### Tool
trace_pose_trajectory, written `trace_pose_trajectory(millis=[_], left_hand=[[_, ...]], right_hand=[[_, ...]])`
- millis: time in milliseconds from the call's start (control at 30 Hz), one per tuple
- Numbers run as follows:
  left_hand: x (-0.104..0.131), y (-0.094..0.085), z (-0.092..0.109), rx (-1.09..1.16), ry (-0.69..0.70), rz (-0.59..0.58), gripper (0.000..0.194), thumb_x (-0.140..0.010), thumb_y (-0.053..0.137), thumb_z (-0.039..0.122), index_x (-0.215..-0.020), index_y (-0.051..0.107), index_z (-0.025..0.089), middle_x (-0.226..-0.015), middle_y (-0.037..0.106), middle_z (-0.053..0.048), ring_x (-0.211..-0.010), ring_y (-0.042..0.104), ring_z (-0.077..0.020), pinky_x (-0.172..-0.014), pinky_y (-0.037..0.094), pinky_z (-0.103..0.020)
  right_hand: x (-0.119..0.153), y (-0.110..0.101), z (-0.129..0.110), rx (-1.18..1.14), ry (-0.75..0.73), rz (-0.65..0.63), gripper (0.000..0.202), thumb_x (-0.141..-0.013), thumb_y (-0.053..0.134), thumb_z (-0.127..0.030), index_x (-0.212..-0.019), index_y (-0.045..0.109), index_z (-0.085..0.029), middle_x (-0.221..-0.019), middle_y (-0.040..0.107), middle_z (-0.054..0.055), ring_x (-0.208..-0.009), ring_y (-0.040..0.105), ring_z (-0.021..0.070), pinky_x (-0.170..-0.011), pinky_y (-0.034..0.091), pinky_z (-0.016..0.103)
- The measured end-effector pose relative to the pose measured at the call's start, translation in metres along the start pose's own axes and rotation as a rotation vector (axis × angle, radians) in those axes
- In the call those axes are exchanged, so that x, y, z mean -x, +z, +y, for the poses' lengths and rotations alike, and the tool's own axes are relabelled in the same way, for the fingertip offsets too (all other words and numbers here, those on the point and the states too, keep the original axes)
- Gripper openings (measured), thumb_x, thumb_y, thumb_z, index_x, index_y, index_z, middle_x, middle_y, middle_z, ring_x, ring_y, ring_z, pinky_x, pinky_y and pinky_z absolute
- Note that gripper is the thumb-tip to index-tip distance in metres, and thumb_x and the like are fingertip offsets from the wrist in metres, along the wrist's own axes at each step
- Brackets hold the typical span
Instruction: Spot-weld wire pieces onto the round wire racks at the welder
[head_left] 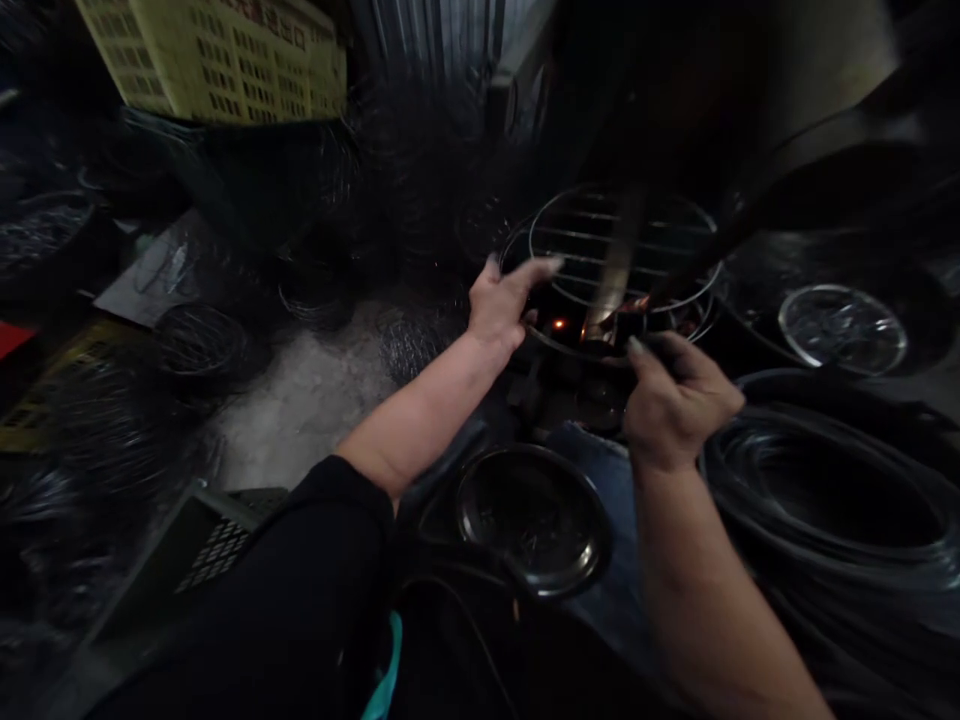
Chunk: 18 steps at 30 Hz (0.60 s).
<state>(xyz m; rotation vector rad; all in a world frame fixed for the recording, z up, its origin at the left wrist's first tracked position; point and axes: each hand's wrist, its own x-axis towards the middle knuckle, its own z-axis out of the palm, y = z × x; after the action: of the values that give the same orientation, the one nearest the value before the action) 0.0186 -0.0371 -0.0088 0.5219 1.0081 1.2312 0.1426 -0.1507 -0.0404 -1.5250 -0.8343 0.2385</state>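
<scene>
A round wire rack (622, 214) with parallel cross bars sits under a metal arm of a dark machine, tilted a little. My left hand (501, 300) is closed around its left rim, with the index finger stretched along the edge. At the near right rim, my right hand (675, 390) is pinched shut, fingertips on the wire. Between the hands, a copper-coloured metal tip (606, 310) reaches down to the rack's near edge. An orange glow (559, 324) shows beside it. Motion and darkness blur the finer wires.
A dark round dish (534, 520) lies near my lap. Coiled wire (832, 490) is stacked at the right, below a shiny round piece (843, 330). A yellow crate (232, 60) stands at the upper left, a green crate (217, 550) at the lower left. Wire bundles (199, 340) lie around.
</scene>
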Motion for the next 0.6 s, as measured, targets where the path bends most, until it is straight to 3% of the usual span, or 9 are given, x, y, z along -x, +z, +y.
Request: trace_pose_trajectory(millis=[100,167,200,300,367,467,600], left_hand=[[-0.025,0.004,0.014,0.037,0.031,-0.097,0.023,-0.085,0.072,0.030,-0.103,0.067,0.017,-0.092,0.066,0.000,-0.096,0.070,-0.0192,-0.074,0.052,-0.026],[-0.046,0.007,0.021,0.027,0.002,-0.127,0.026,-0.079,0.078,0.028,-0.101,0.067,0.018,-0.092,0.068,-0.002,-0.096,0.070,-0.0213,-0.074,0.054,-0.027],[-0.054,0.007,0.024,-0.005,-0.053,-0.109,0.030,-0.074,0.083,0.026,-0.099,0.067,0.019,-0.088,0.068,-0.004,-0.094,0.070,-0.0229,-0.072,0.054,-0.028],[-0.065,-0.002,0.026,-0.095,-0.186,-0.035,0.036,-0.064,0.087,0.015,-0.092,0.066,0.021,-0.079,0.066,-0.005,-0.086,0.068,-0.0235,-0.065,0.051,-0.027],[-0.056,-0.015,0.023,-0.107,-0.205,-0.010,0.036,-0.061,0.085,0.007,-0.089,0.065,0.019,-0.075,0.062,-0.003,-0.080,0.066,-0.0204,-0.064,0.047,-0.026],[-0.028,-0.037,0.018,-0.086,-0.195,0.018,0.029,-0.062,0.082,0.007,-0.082,0.061,0.016,-0.070,0.057,0.000,-0.068,0.059,-0.0125,-0.062,0.040,-0.023],[0.006,-0.054,0.010,0.001,-0.148,0.064,0.034,-0.058,0.082,0.008,-0.078,0.056,0.018,-0.068,0.056,0.004,-0.059,0.050,-0.0071,-0.055,0.032,-0.020]], right_hand=[[0.020,-0.022,-0.004,0.135,-0.107,-0.049,0.020,-0.084,0.068,-0.038,-0.094,0.075,-0.021,-0.081,0.070,0.002,-0.074,0.068,0.0191,-0.073,0.057,0.034],[0.043,-0.038,-0.007,0.193,-0.165,-0.209,0.020,-0.087,0.066,-0.038,-0.094,0.076,-0.022,-0.082,0.072,0.003,-0.076,0.069,0.0195,-0.077,0.056,0.034],[0.055,-0.045,-0.008,0.208,-0.175,-0.381,0.018,-0.087,0.066,-0.036,-0.092,0.077,-0.023,-0.082,0.073,0.003,-0.077,0.069,0.0194,-0.076,0.056,0.033],[0.095,-0.056,-0.004,0.392,-0.089,-1.093,0.017,-0.085,0.062,-0.022,-0.090,0.078,-0.023,-0.084,0.074,0.003,-0.080,0.072,0.0194,-0.075,0.054,0.029],[0.119,-0.054,0.002,0.731,-0.028,-1.356,0.023,-0.084,0.057,-0.014,-0.093,0.077,-0.020,-0.092,0.074,0.007,-0.085,0.072,0.0212,-0.074,0.052,0.029],[0.145,-0.045,0.012,1.075,-0.001,-1.409,0.026,-0.085,0.053,-0.012,-0.097,0.075,-0.016,-0.106,0.071,0.012,-0.091,0.071,0.0234,-0.071,0.049,0.029],[0.153,-0.039,0.020,1.067,-0.011,-1.441,0.027,-0.088,0.049,-0.013,-0.090,0.076,-0.018,-0.106,0.070,0.009,-0.092,0.070,0.0203,-0.070,0.047,0.026]])
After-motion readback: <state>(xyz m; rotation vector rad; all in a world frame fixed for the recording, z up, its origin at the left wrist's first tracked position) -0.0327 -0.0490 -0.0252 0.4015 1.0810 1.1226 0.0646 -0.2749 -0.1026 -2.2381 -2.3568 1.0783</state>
